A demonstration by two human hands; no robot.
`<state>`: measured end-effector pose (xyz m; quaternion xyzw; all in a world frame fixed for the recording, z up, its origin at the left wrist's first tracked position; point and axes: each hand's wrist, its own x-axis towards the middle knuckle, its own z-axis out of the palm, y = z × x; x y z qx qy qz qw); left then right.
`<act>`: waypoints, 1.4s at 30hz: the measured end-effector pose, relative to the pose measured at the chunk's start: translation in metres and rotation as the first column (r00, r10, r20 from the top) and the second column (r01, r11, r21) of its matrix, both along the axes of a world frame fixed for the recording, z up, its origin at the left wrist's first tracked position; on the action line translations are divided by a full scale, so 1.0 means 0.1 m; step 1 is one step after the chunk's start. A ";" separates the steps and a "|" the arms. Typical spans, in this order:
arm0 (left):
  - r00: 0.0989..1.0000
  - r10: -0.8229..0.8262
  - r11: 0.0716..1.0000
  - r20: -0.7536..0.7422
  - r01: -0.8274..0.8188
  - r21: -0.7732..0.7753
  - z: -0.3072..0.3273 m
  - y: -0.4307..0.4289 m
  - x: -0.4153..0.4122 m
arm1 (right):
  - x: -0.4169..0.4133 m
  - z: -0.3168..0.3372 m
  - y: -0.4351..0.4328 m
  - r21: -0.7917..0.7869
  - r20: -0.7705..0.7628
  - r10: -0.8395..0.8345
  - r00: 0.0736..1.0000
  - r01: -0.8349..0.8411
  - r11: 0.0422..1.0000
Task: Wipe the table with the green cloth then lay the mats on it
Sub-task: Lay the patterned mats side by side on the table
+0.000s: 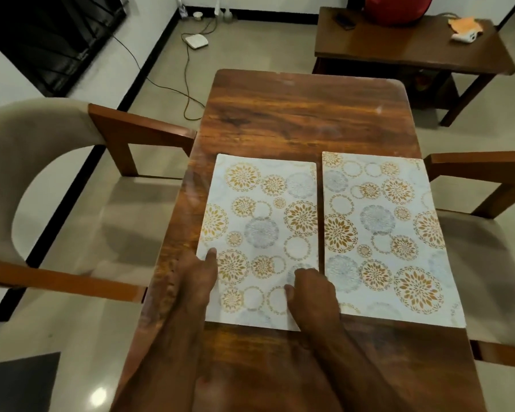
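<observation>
Two white mats with gold and grey flower circles lie flat side by side on the wooden table (304, 114). The left mat (262, 215) has both hands on its near part. My left hand (195, 281) rests at its left edge, thumb on the mat. My right hand (311, 289) presses on its near right corner, fingers curled down. A narrow strip of wood separates it from the right mat (381, 233), which no hand touches. No green cloth is in view.
A beige chair with wooden arms (140, 135) stands at the table's left, another chair arm (482, 165) at the right. A dark side table (411, 52) stands behind, bearing a phone and an orange cloth. Cables and a white device (196, 41) lie on the floor.
</observation>
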<state>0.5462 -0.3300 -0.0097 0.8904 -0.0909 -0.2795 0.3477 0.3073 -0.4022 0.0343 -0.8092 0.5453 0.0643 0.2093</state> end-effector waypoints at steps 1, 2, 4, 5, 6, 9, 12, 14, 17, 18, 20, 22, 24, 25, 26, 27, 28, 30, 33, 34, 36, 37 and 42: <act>1.000 -0.010 0.999 -0.021 0.009 -0.035 0.12 -0.01 0.00 | 0.02 -0.01 0.00 -0.008 -0.011 0.001 1.000 -0.001 1.000; 0.998 -0.036 0.997 -0.041 0.034 -0.066 0.24 -0.01 0.01 | 0.04 -0.02 0.01 -0.015 -0.015 0.000 1.000 0.000 1.000; 0.992 -0.098 0.989 -0.078 0.088 -0.122 0.27 0.02 0.09 | 0.08 -0.04 -0.01 -0.012 -0.024 -0.014 1.000 0.014 1.000; 0.989 -0.125 0.984 -0.084 0.112 -0.137 0.29 0.05 0.14 | 0.11 -0.04 -0.04 -0.008 -0.018 -0.041 0.999 0.041 0.999; 0.987 -0.129 0.983 -0.096 0.114 -0.146 0.31 0.09 0.22 | 0.14 -0.07 -0.08 -0.019 0.004 -0.074 0.997 0.075 0.997; 0.975 -0.069 0.976 -0.211 0.022 -0.217 0.29 0.24 0.54 | 0.25 -0.13 -0.24 -0.038 0.107 -0.210 0.972 0.215 0.976; 0.918 0.026 0.936 -0.396 -0.162 -0.313 0.30 0.38 0.81 | 0.45 -0.07 -0.41 0.178 0.270 -0.406 0.873 0.369 0.912; 0.886 0.037 0.901 -0.463 -0.230 -0.368 0.29 0.43 0.98 | 0.61 0.02 -0.50 0.541 0.427 -0.624 0.654 0.368 0.756; 0.873 -0.029 0.887 -0.487 -0.203 -0.415 0.28 0.43 1.26 | 0.79 0.02 -0.60 0.642 0.485 -0.684 0.544 0.309 0.701; 0.897 -0.043 0.900 -0.439 -0.156 -0.406 0.25 0.40 1.35 | 0.81 -0.03 -0.62 0.601 0.486 -0.663 0.569 0.334 0.727; 0.958 -0.077 0.930 -0.277 -0.031 -0.365 0.21 0.31 1.52 | 0.85 -0.17 -0.65 0.537 0.457 -0.637 0.621 0.378 0.754; 0.978 -0.121 0.944 -0.170 0.060 -0.325 0.18 0.20 1.60 | 0.86 -0.30 -0.64 0.507 0.423 -0.626 0.655 0.402 0.763; 0.978 -0.160 0.944 -0.135 0.112 -0.310 0.12 0.13 1.65 | 0.84 -0.40 -0.61 0.486 0.417 -0.628 0.657 0.422 0.765; 0.977 -0.174 0.943 -0.121 0.130 -0.308 0.08 0.11 1.68 | 0.83 -0.43 -0.61 0.479 0.415 -0.631 0.656 0.432 0.764; 0.977 -0.186 0.942 -0.107 0.146 -0.303 0.01 0.10 1.70 | 0.82 -0.46 -0.60 0.464 0.417 -0.625 0.659 0.437 0.771; 0.977 -0.192 0.944 -0.091 0.158 -0.291 -0.04 0.10 1.71 | 0.81 -0.50 -0.60 0.442 0.412 -0.619 0.669 0.447 0.777; 0.978 -0.192 0.946 -0.080 0.163 -0.282 -0.08 0.11 1.73 | 0.79 -0.53 -0.60 0.419 0.404 -0.614 0.678 0.459 0.783; 0.980 -0.187 0.948 -0.070 0.161 -0.273 -0.15 0.13 1.73 | 0.77 -0.55 -0.62 0.392 0.389 -0.613 0.688 0.478 0.786; 0.982 -0.185 0.955 -0.027 0.174 -0.240 -0.17 0.12 1.70 | 0.77 -0.50 -0.65 0.350 0.396 -0.589 0.704 0.477 0.806; 0.982 -0.187 0.957 -0.011 0.180 -0.227 -0.19 0.12 1.70 | 0.77 -0.48 -0.66 0.334 0.401 -0.578 0.711 0.474 0.815; 0.981 -0.193 0.961 0.018 0.193 -0.196 -0.19 0.11 1.69 | 0.77 -0.45 -0.69 0.318 0.397 -0.569 0.720 0.473 0.822; 0.980 -0.196 0.963 0.030 0.198 -0.181 -0.18 0.10 1.69 | 0.77 -0.45 -0.71 0.317 0.388 -0.574 0.722 0.480 0.818; 0.977 -0.201 0.968 0.076 0.210 -0.138 -0.18 0.10 1.67 | 0.77 -0.47 -0.74 0.330 0.363 -0.588 0.723 0.490 0.807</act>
